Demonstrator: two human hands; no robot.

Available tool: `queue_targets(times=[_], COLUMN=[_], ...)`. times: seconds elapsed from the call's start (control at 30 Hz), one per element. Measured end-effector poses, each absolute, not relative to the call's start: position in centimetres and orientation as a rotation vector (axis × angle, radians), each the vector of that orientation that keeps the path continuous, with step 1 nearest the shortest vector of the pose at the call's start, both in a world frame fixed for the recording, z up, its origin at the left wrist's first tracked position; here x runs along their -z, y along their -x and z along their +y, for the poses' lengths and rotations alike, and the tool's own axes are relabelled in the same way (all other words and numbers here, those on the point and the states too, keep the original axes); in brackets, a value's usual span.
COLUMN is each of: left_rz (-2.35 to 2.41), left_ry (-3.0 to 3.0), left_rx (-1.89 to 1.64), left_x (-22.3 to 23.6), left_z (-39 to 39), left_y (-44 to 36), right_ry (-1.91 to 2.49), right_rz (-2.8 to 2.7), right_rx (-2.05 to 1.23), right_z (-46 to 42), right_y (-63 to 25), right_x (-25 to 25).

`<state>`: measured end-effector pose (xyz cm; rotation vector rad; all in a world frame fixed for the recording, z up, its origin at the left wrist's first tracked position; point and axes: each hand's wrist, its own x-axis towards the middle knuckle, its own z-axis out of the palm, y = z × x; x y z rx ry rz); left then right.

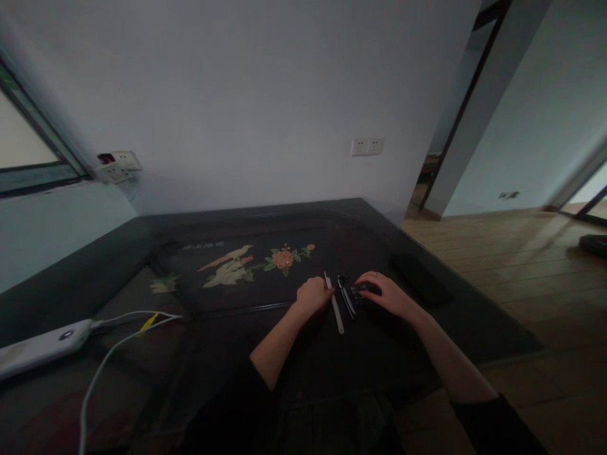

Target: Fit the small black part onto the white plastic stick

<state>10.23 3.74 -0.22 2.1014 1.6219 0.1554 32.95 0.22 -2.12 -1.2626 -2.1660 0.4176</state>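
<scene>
My left hand (314, 294) is closed, its thumb and fingertips pinching the upper part of a slim pale stick-like tool (337, 313) with a small hole at its near end. Just right of that tool lies a narrow black-and-silver handled tool (347, 298), touched by neither hand. My right hand (386, 296) curls over a small dark object (358, 294) with some shiny parts; the fingers partly cover it, and its kind is unclear. All three things are side by side at the middle of the dark glossy table (265, 354).
A flat black item (421, 278) lies right of my right hand. On the left are a white power bank-like device (47, 346) and its white cable (114, 347) with a yellow tag. A bird-and-flower picture (256, 265) decorates the tabletop. Wall sockets (367, 146) are behind.
</scene>
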Motion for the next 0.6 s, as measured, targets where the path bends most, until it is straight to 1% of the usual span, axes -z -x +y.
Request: queue_targets(times=[0.37, 0.6], left_rz=[1.618, 1.491], left_ry=[-2.098, -2.087], left_rx=[-0.203, -0.228], left_x=[0.8, 1.1], left_z=[3.9, 4.2], left_y=[-10.2, -9.2], right_ry=[1.279, 1.308], right_rz=[-2.151, -2.072], right_rx=[-0.397, -0.39], right_z=[0.1, 0.3], right_y=[-33.0, -33.1], right_x=[1.9, 2.1])
